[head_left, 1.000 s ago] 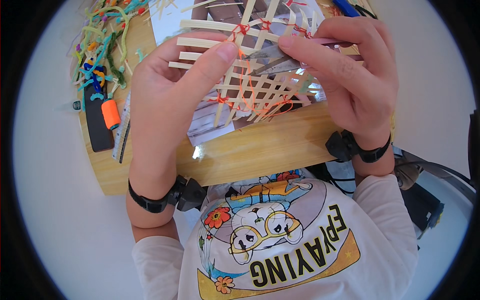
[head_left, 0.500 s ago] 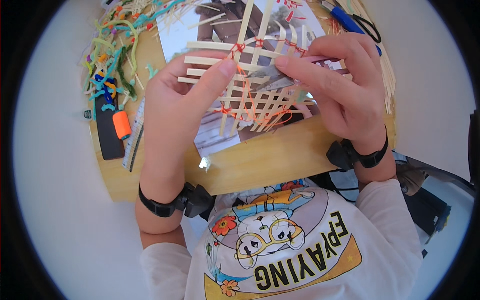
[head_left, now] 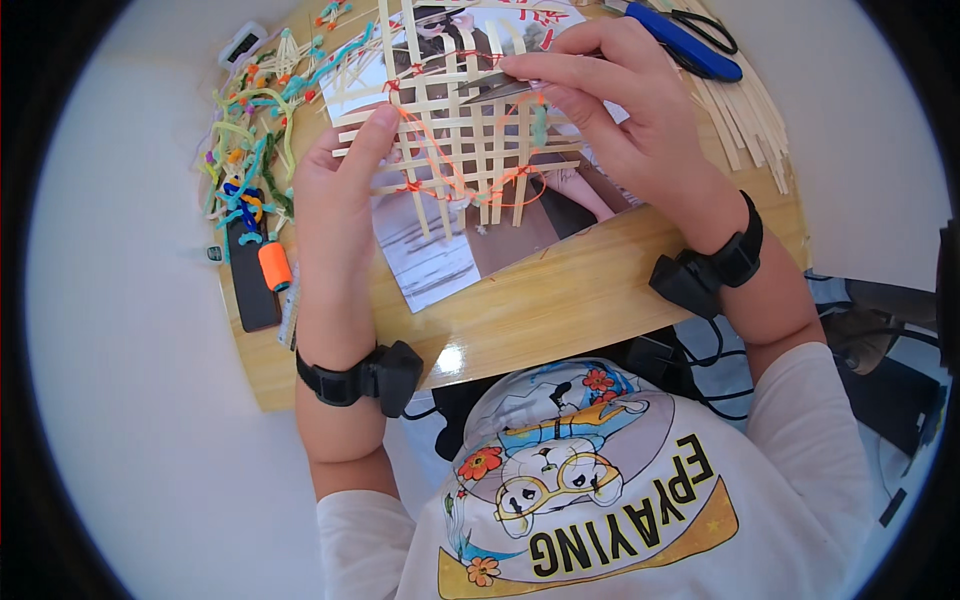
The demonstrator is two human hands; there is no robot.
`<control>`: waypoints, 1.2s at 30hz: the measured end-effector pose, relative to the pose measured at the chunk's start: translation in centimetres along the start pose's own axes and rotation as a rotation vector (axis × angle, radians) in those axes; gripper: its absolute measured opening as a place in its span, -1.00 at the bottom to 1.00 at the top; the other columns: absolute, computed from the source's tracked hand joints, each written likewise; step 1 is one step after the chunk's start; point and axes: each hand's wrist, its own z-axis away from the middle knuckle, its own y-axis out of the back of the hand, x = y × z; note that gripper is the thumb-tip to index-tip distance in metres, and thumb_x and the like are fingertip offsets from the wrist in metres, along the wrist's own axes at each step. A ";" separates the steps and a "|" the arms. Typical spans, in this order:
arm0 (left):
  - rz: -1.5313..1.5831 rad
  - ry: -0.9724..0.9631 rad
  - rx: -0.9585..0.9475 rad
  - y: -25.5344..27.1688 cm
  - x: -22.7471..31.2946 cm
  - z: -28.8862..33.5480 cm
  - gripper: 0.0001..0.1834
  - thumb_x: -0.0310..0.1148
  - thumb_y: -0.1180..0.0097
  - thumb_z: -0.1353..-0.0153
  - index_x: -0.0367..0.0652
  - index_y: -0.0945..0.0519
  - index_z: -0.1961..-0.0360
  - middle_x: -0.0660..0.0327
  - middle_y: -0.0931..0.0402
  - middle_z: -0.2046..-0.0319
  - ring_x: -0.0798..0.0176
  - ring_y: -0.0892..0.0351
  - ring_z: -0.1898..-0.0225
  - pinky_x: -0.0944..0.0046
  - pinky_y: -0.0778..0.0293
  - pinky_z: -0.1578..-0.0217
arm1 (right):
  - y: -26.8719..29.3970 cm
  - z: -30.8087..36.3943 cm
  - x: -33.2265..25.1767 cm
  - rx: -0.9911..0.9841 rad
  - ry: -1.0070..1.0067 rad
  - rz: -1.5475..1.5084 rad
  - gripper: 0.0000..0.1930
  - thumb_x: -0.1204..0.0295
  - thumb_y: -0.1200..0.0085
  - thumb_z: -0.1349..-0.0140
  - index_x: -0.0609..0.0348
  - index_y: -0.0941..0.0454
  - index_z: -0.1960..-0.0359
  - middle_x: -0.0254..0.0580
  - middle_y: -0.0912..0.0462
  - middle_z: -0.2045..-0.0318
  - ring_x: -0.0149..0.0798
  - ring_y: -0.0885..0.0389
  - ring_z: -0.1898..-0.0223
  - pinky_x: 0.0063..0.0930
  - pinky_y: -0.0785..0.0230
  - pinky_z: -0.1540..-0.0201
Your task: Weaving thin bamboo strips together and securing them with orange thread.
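Observation:
A loose woven lattice of pale bamboo-like strips [head_left: 470, 140] is held over a large printed picture [head_left: 430, 270]. Red ties bind several of its crossings, and orange thread [head_left: 435, 155] loops loosely across its front. My left hand [head_left: 345, 165] pinches the lattice's left edge, thumb on top. Between the fingers of my right hand [head_left: 630, 110] are small, dark, pointed metal snips [head_left: 490, 92], their tips pointing left over the upper part of the weave. My fingers cover the handle end. A pale green tuft [head_left: 540, 125] shows by the right side of the lattice.
Colourful fuzzy stems [head_left: 240, 150] are heaped at the left, near an orange thread spool [head_left: 274, 266], a flat black object [head_left: 254, 290] and a partly hidden ruler [head_left: 289, 315]. At the far right lie a blue-handled tool [head_left: 690, 45], black-looped scissors [head_left: 715, 25] and loose strips [head_left: 745, 125].
The lattice has turned flatter to view and sits farther left and up. My right hand has shifted up and left with the snips, whose blades now look closer together. My left hand still holds the edge.

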 end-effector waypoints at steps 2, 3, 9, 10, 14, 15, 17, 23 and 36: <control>-0.015 0.004 -0.008 0.0 0.1 0.0 -0.58 -0.19 -0.28 -0.09 -0.30 -0.56 0.14 0.18 -0.59 0.32 0.42 -0.55 0.38 0.42 -0.48 0.34 | 0.1 0.1 -0.2 -0.004 0.019 -0.002 -0.69 0.58 -0.06 -0.12 0.04 -0.64 0.09 -0.28 -0.48 0.33 -0.29 -0.40 0.29 -0.49 -0.26 0.24; -0.032 0.003 0.004 -0.1 0.1 0.1 -0.57 -0.19 -0.28 -0.09 -0.30 -0.55 0.14 0.18 -0.59 0.31 0.42 -0.55 0.35 0.43 -0.47 0.33 | 0.3 0.0 -0.4 0.003 0.016 -0.004 -0.69 0.58 -0.06 -0.12 0.04 -0.64 0.09 -0.28 -0.48 0.33 -0.29 -0.40 0.29 -0.49 -0.26 0.24; 0.008 -0.008 0.032 -1.2 0.9 0.6 -0.84 -0.29 -0.17 -0.22 -0.16 -0.57 0.36 0.39 -0.52 0.48 0.56 -0.43 0.45 0.51 -0.33 0.37 | 0.5 -0.2 -0.1 0.033 0.009 -0.060 -0.79 0.52 -0.14 -0.12 0.19 -0.64 0.19 -0.19 -0.53 0.46 -0.25 -0.45 0.45 -0.49 -0.28 0.38; 0.016 -0.019 0.025 -1.1 0.8 0.5 -0.84 -0.29 -0.16 -0.22 -0.16 -0.58 0.35 0.38 -0.53 0.47 0.55 -0.45 0.44 0.51 -0.34 0.36 | 0.0 0.1 0.8 0.065 0.047 -0.012 -0.77 0.52 -0.14 -0.08 0.08 -0.65 0.19 -0.25 -0.50 0.45 -0.25 -0.42 0.41 -0.45 -0.25 0.35; -0.027 0.014 0.028 0.3 0.1 0.1 -0.58 -0.17 -0.28 -0.10 -0.29 -0.55 0.15 0.20 -0.58 0.33 0.43 -0.53 0.31 0.43 -0.44 0.33 | -0.4 0.2 1.1 0.081 0.063 0.017 -0.75 0.51 -0.14 -0.06 -0.03 -0.67 0.19 -0.30 -0.47 0.43 -0.22 -0.39 0.35 -0.39 -0.22 0.30; -0.022 0.024 0.020 0.2 0.1 0.2 -0.59 -0.18 -0.27 -0.10 -0.29 -0.56 0.15 0.20 -0.58 0.34 0.43 -0.53 0.33 0.43 -0.45 0.34 | -0.3 0.2 1.1 0.082 0.067 0.019 -0.75 0.51 -0.14 -0.06 -0.03 -0.67 0.19 -0.30 -0.47 0.43 -0.22 -0.39 0.35 -0.39 -0.22 0.30; -0.016 0.029 0.016 0.1 0.1 0.1 -0.60 -0.19 -0.27 -0.11 -0.29 -0.56 0.15 0.21 -0.58 0.35 0.43 -0.54 0.35 0.44 -0.46 0.36 | -0.3 0.2 0.9 0.094 0.057 0.022 -0.73 0.52 -0.15 -0.05 -0.03 -0.67 0.18 -0.30 -0.46 0.43 -0.22 -0.39 0.35 -0.39 -0.22 0.30; 0.027 0.022 -0.008 -0.9 0.8 0.9 -0.61 -0.21 -0.26 -0.13 -0.30 -0.57 0.15 0.21 -0.58 0.34 0.44 -0.55 0.35 0.44 -0.46 0.35 | 0.1 0.2 0.1 0.088 0.080 0.039 -0.72 0.53 -0.15 -0.03 -0.02 -0.67 0.18 -0.29 -0.46 0.42 -0.22 -0.40 0.35 -0.38 -0.22 0.29; -0.137 0.258 -0.237 -2.0 -0.3 2.3 -0.62 -0.14 -0.22 -0.15 -0.26 -0.59 0.20 0.24 -0.61 0.37 0.46 -0.56 0.40 0.45 -0.47 0.36 | 0.8 -0.8 -1.4 -0.010 0.056 -0.010 -0.79 0.48 -0.15 -0.13 0.15 -0.62 0.17 -0.13 -0.65 0.40 -0.25 -0.61 0.41 -0.44 -0.41 0.37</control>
